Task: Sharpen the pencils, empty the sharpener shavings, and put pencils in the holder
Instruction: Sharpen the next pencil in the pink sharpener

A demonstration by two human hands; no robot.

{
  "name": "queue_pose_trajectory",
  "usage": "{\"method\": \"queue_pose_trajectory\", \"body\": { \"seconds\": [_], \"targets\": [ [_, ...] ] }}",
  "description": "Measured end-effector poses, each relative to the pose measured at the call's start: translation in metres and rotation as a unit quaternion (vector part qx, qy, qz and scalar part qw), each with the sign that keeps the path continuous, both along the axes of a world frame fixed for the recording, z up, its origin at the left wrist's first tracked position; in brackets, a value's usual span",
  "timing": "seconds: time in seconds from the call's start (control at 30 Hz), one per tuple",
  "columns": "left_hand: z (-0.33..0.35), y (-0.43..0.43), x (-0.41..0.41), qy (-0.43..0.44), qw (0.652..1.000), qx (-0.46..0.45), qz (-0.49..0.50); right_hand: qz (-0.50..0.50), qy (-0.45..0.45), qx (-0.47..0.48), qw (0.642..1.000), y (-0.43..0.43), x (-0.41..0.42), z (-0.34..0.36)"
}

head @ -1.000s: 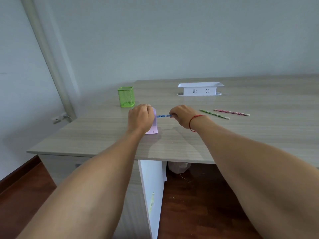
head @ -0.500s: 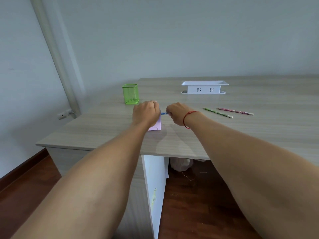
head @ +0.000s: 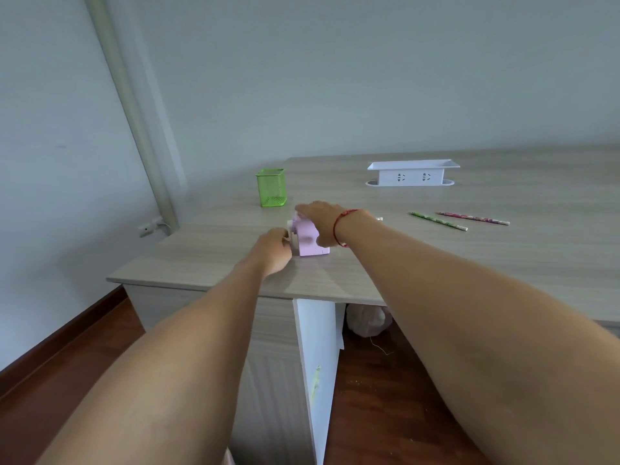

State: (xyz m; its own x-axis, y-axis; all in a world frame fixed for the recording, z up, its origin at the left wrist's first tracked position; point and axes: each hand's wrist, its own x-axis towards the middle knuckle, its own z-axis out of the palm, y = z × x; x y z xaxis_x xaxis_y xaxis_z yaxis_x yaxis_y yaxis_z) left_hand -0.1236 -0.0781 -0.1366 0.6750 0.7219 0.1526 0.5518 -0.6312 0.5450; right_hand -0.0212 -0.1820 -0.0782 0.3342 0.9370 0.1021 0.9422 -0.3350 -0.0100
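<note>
A pink desktop sharpener [head: 310,241] stands on the wooden desk [head: 469,263] near its front left part. My right hand [head: 322,223], with a red string on the wrist, rests on top of the sharpener and grips it. My left hand [head: 273,250] is closed on the white crank at the sharpener's left side. The end of a pencil [head: 379,218] pokes out behind my right wrist; the rest of it is hidden. A green pencil [head: 437,221] and a pink pencil [head: 473,218] lie to the right. The green mesh holder [head: 271,187] stands behind the sharpener.
A white socket box [head: 413,173] sits at the back of the desk. The desk's front edge [head: 208,286] runs just below my left hand. Under the desk lies a pale bag [head: 367,322] on the dark wooden floor. A wall lies to the left.
My right hand let go of the blue pencil and moved onto the top of the sharpener. My left hand left the top and went to the crank on its left side.
</note>
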Motion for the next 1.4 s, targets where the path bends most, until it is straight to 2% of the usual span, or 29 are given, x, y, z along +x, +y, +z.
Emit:
{"method": "queue_pose_trajectory", "body": {
  "seconds": [0.17,0.5,0.67,0.83,1.03,1.27,1.4],
  "targets": [
    [-0.008,0.005,-0.008,0.064,0.990,0.123,-0.026,-0.023,-0.017,0.003,1.000,0.006,-0.008,-0.006],
    [-0.005,0.017,0.003,0.154,0.964,0.212,-0.034,-0.049,-0.005,0.031,0.998,0.023,-0.009,-0.013],
    [0.006,0.028,0.003,0.194,0.933,0.293,-0.079,-0.056,-0.017,0.035,0.998,0.030,-0.011,-0.015],
    [0.035,0.040,0.009,0.181,0.908,0.362,-0.107,-0.053,-0.014,0.074,0.996,0.030,-0.007,-0.025],
    [0.069,0.033,0.005,0.140,0.885,0.429,-0.119,-0.084,-0.007,0.040,0.996,0.033,-0.006,-0.011],
    [0.054,0.009,-0.019,0.082,0.919,0.373,-0.097,-0.079,-0.042,0.022,0.996,0.031,-0.011,-0.007],
    [0.035,-0.001,-0.032,0.081,0.921,0.370,-0.094,-0.078,-0.042,0.027,0.996,0.030,-0.015,-0.007]
  ]
}}
